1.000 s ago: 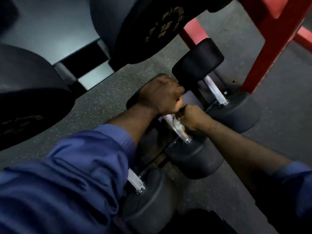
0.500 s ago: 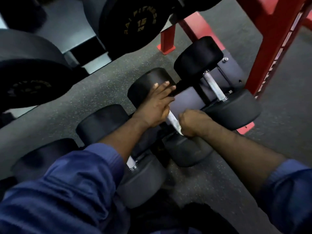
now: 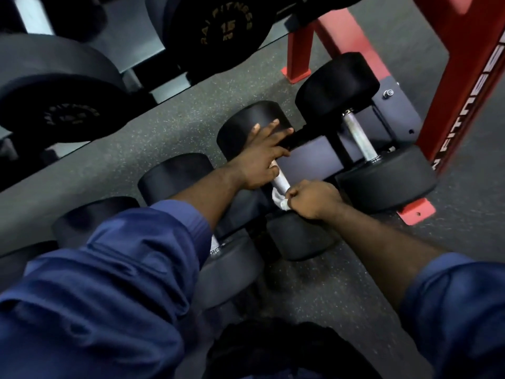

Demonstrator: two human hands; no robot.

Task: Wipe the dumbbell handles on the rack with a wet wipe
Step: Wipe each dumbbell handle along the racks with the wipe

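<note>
dumbbell handle (image 3: 280, 181), a pale metal bar, lies at the centre of the frame. it slants from upper left to lower right between two black heads, low on the red rack (image 3: 461, 86), close above the speckled grey floor (image 3: 169, 127). only a short stretch of the bar shows between the two hands.

left hand (image 3: 259, 160) comes in from the lower left and rests on the upper head (image 3: 243, 127) of that dumbbell. its fingers (image 3: 269, 127) are straight and a little apart, and the thumb lies down beside the top of the bar.

right hand (image 3: 314, 199) comes in from the lower right, curled into a tight fist at the lower end of the bar. it grips a crumpled white wet wipe (image 3: 281, 201), which pokes out at the fist's left edge and touches the bar. whether the wipe goes fully round the bar cannot be told.

right of centre a second dumbbell (image 3: 358, 138) sits on the same rack, its handle bare. dark blue sleeves (image 3: 109, 283) fill the lower corners. at the top of the frame hangs a bigger black weight head (image 3: 224, 26) marked 15.
</note>
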